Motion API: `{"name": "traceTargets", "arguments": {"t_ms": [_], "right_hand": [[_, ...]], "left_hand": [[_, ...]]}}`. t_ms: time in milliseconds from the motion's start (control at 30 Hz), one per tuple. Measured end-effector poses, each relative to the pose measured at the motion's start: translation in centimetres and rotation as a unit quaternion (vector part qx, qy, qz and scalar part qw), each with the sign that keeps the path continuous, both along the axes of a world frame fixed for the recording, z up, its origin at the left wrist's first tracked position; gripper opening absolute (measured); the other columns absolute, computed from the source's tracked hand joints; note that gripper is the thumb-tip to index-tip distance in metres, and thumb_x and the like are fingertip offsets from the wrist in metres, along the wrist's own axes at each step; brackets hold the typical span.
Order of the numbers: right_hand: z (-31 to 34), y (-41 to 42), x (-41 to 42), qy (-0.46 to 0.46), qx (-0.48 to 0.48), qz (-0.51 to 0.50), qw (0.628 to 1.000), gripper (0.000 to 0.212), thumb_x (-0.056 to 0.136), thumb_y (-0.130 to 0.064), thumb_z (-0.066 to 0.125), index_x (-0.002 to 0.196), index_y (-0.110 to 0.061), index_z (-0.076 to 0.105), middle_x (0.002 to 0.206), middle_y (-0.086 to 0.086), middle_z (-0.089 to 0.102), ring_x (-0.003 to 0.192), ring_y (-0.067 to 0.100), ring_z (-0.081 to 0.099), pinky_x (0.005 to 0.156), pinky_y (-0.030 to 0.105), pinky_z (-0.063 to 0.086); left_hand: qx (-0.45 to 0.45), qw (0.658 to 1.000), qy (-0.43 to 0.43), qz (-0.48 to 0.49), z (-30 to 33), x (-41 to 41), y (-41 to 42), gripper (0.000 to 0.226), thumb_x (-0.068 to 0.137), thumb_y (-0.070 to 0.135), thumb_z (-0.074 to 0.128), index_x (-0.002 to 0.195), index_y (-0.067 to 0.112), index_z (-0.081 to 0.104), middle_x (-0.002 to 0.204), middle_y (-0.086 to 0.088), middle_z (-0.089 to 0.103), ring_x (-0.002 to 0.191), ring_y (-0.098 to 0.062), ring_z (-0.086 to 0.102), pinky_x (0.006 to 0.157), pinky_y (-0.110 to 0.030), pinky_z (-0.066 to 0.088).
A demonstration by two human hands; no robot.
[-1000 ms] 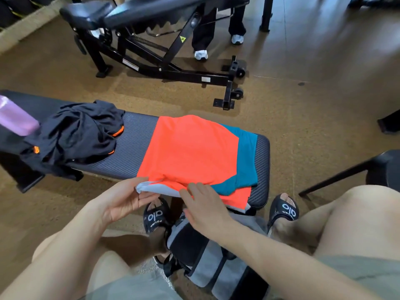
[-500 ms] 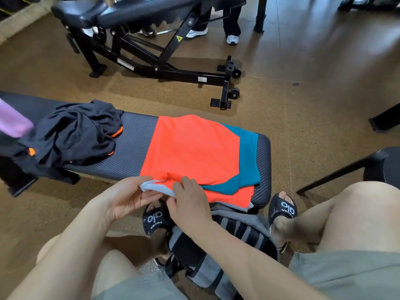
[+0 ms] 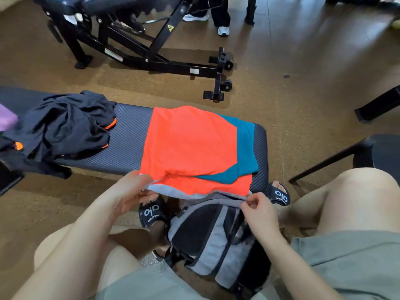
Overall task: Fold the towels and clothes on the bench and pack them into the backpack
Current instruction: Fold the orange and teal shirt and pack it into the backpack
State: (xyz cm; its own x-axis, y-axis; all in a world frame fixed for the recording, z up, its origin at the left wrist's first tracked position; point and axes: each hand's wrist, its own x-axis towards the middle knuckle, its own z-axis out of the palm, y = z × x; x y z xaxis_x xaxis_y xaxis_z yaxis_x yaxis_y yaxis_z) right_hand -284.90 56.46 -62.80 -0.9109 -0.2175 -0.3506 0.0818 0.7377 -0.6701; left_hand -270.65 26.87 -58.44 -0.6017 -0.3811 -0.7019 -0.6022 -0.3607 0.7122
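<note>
Nearest, between the seated person's knees, a grey and black backpack [image 3: 213, 237] stands on the floor; its lower end is cut off by the legs and shorts, and whether anything is in it cannot be made out. Black slides [image 3: 151, 212] flank it, the right one half hidden behind the wrist.

The left hand [image 3: 129, 192] reaches forward, palm turned inward, thumb and fingers [image 3: 149, 197] pinching the near left corner of the orange garment [image 3: 188, 146], where a pale grey hem shows. The right hand [image 3: 258, 210] is held just over the top of the backpack, its fingers curled tight, pinching the near right corner of the same hem. The edge is stretched between the two hands, just off the near rim of the bench [image 3: 129, 139].

The rest of the garment lies flat on the bench's right end, a teal piece [image 3: 245, 137] showing at its right side; how the layers sit underneath is hidden. To the left lies a crumpled black garment [image 3: 65, 126] with orange trim, spilling off the near edge. A purple object [image 3: 6, 119] is cut off at the left border.

Beyond stands a black adjustable bench frame [image 3: 151, 50], and another person's shoes [image 3: 223, 30].
</note>
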Motion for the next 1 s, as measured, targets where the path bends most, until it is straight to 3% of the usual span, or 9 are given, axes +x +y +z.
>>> {"name": "traceTargets", "arguments": {"t_ms": [100, 167, 267, 333, 467, 667, 767, 867, 1000], "right_hand": [[-1.0, 0.8, -1.4, -0.138, -0.042, -0.084, 0.986, 0.029, 0.086, -0.022, 0.075, 0.112, -0.013, 0.065, 0.105, 0.002, 0.068, 0.102, 0.021, 0.065, 0.093, 0.038, 0.052], [-1.3, 0.7, -1.3, -0.177, -0.086, -0.102, 0.975, 0.027, 0.085, -0.023, 0.077, 0.105, -0.008, 0.069, 0.101, 0.006, 0.073, 0.098, 0.024, 0.068, 0.09, 0.04, 0.054], [-1.6, 0.4, -0.6, -0.193, -0.131, -0.095, 0.968, 0.013, 0.085, -0.025, 0.078, 0.087, -0.013, 0.072, 0.088, 0.003, 0.076, 0.088, 0.022, 0.072, 0.083, 0.04, 0.058], [-1.8, 0.1, -0.3, -0.176, -0.144, -0.094, 0.969, 0.022, 0.087, -0.025, 0.076, 0.076, -0.01, 0.065, 0.077, 0.001, 0.07, 0.079, 0.018, 0.066, 0.071, 0.033, 0.051], [-1.3, -0.2, -0.2, -0.173, -0.191, -0.141, 0.956, 0.023, 0.089, -0.017, 0.066, 0.091, 0.006, 0.064, 0.087, 0.025, 0.068, 0.078, 0.022, 0.061, 0.072, 0.035, 0.046], [-0.7, 1.5, -0.5, -0.29, -0.287, -0.161, 0.899, 0.007, 0.091, -0.005, 0.064, 0.088, -0.01, 0.059, 0.061, 0.0, 0.059, 0.052, 0.006, 0.056, 0.048, 0.02, 0.045], [-0.8, 2.0, -0.8, -0.302, -0.249, -0.158, 0.906, 0.009, 0.095, -0.006, 0.063, 0.09, -0.008, 0.056, 0.061, 0.002, 0.062, 0.049, 0.006, 0.053, 0.048, 0.018, 0.047], [-0.7, 2.2, -1.3, -0.293, -0.248, -0.163, 0.909, 0.007, 0.097, -0.007, 0.061, 0.099, -0.007, 0.055, 0.067, 0.006, 0.065, 0.05, 0.008, 0.055, 0.048, 0.02, 0.047], [-0.8, 2.0, -1.6, -0.215, -0.219, -0.131, 0.943, 0.017, 0.097, -0.006, 0.057, 0.106, -0.018, 0.051, 0.072, 0.012, 0.067, 0.052, 0.013, 0.058, 0.048, 0.026, 0.048]], "left_hand": [[-0.019, 1.0, -0.002, -0.001, -0.4, 0.1, 0.3, 0.007, 0.097, 0.01, 0.058, 0.103, 0.008, 0.061, 0.094, -0.014, 0.054, 0.085, -0.028, 0.052, 0.086, -0.042, 0.048], [-0.028, 1.0, -0.003, 0.014, -0.7, 0.3, 0.2, 0.014, 0.096, 0.005, 0.052, 0.103, 0.003, 0.064, 0.092, -0.015, 0.054, 0.079, -0.023, 0.056, 0.086, -0.037, 0.057], [-0.028, 1.0, 0.008, 0.012, -0.7, 0.6, 0.1, 0.011, 0.095, 0.003, 0.052, 0.097, 0.002, 0.063, 0.087, -0.013, 0.051, 0.067, -0.016, 0.054, 0.079, -0.033, 0.059], [-0.023, 0.999, 0.014, 0.023, -0.8, 0.7, 0.2, 0.012, 0.093, 0.001, 0.051, 0.089, 0.004, 0.062, 0.077, -0.012, 0.052, 0.061, -0.014, 0.054, 0.076, -0.032, 0.059], [-0.03, 0.998, 0.006, 0.05, -1.0, 0.9, 0.1, 0.015, 0.096, 0.001, 0.049, 0.096, 0.003, 0.064, 0.073, -0.007, 0.055, 0.06, -0.011, 0.055, 0.074, -0.031, 0.062], [-0.149, 0.987, -0.041, 0.052, -1.1, 1.8, 0.1, 0.014, 0.098, 0.007, 0.057, 0.108, 0.001, 0.05, 0.094, -0.019, 0.064, 0.057, -0.013, 0.066, 0.054, -0.026, 0.056], [-0.267, 0.958, -0.101, 0.0, -1.5, 2.2, 0.1, 0.015, 0.095, 0.013, 0.06, 0.105, 0.007, 0.052, 0.099, -0.022, 0.067, 0.072, -0.027, 0.065, 0.066, -0.046, 0.057], [-0.338, 0.931, -0.13, -0.053, -1.5, 2.4, 0.3, 0.015, 0.093, 0.017, 0.061, 0.106, 0.018, 0.052, 0.089, -0.013, 0.07, 0.075, -0.029, 0.068, 0.064, -0.04, 0.052], [-0.333, 0.934, -0.125, -0.039, -1.4, 2.5, 0.3, 0.02, 0.089, 0.017, 0.067, 0.098, 0.027, 0.053, 0.086, -0.009, 0.071, 0.068, -0.023, 0.065, 0.06, -0.036, 0.049]]}}
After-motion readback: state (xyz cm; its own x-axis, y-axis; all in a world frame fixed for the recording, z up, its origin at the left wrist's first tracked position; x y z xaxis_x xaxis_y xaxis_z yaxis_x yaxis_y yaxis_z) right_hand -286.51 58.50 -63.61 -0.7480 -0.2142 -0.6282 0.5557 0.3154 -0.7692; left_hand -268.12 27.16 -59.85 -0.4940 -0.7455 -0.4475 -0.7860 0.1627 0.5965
